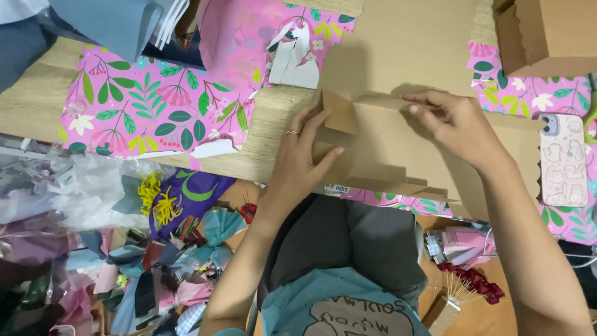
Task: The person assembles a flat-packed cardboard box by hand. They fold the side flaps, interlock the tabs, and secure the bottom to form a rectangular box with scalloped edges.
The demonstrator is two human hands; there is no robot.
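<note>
A wooden table fills the upper frame, covered partly by pink floral wrapping paper. At centre lies a flat brown cardboard sheet with folded flaps. The left hand presses flat on it, fingers spread. The right hand pinches the sheet's upper fold between thumb and fingertips. A phone lies at far right

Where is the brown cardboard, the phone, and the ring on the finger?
brown cardboard (398, 146), head view, on its flat middle panel.
phone (563, 160), head view, on the middle of its case back.
ring (291, 132), head view, on the band around a left-hand finger.
</note>
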